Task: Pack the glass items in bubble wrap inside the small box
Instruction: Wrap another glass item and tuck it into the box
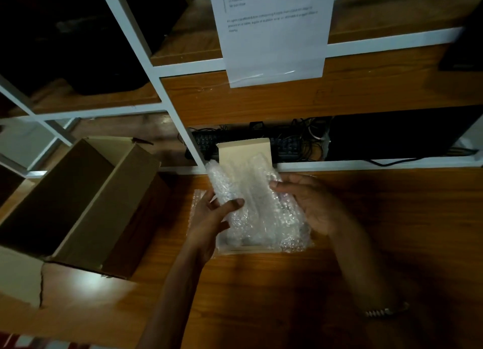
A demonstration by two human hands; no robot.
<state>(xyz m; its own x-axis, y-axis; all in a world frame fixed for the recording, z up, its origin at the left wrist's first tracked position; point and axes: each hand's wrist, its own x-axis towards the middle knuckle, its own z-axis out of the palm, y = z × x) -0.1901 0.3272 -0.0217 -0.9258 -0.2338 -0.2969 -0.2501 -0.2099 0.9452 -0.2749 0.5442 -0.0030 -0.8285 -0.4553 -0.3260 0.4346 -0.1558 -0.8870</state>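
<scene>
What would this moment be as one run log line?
stage: packing | left hand: on wrap | right hand: on wrap | wrap: over small box | big box: open, left

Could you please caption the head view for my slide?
Both hands, left hand and right hand, press bubble wrap into small box on wooden table.

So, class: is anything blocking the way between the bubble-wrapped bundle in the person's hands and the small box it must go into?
Nothing visible does. The left hand and right hand hold the bubble-wrapped bundle directly over the small box, whose flap stands open behind it. The large box sits off to the left.
</scene>
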